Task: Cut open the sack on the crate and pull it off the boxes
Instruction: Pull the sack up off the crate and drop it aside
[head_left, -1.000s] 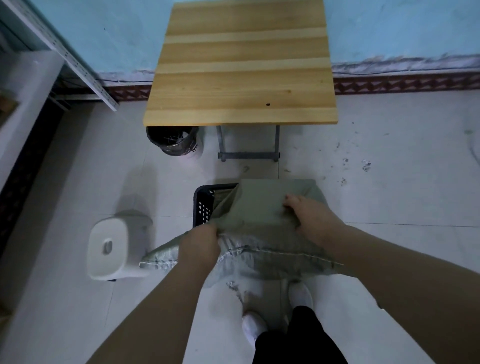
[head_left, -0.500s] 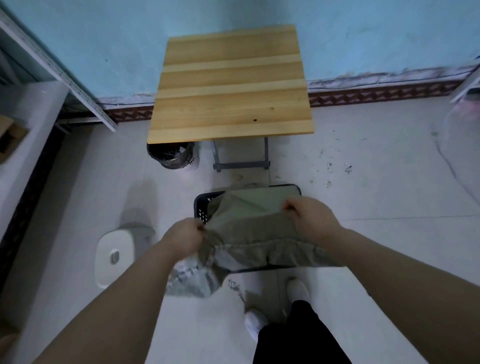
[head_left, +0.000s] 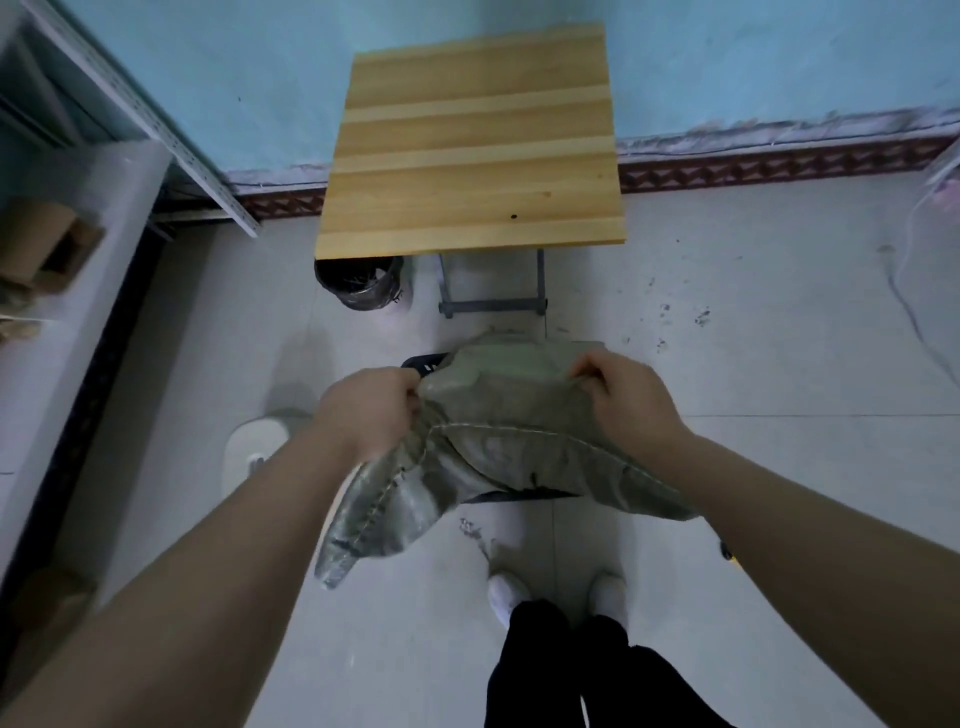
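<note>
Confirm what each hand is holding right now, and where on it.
Both grip the grey-green sack: left hand bunches its left edge by the stitched seam, right hand pinches the upper right fabric. It drapes over the black crate.

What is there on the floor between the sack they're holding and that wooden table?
In the head view, mostly bare floor tile: only the table's grey metal foot bar crosses between the sack and the wooden table.

There are no words, numbers, brand names or signs to read anywhere here. The grey-green sack (head_left: 498, 415) is plain, with only a stitched seam. The cardboard box (head_left: 49, 244) on the shelf at the left has no print that can be read.
</note>
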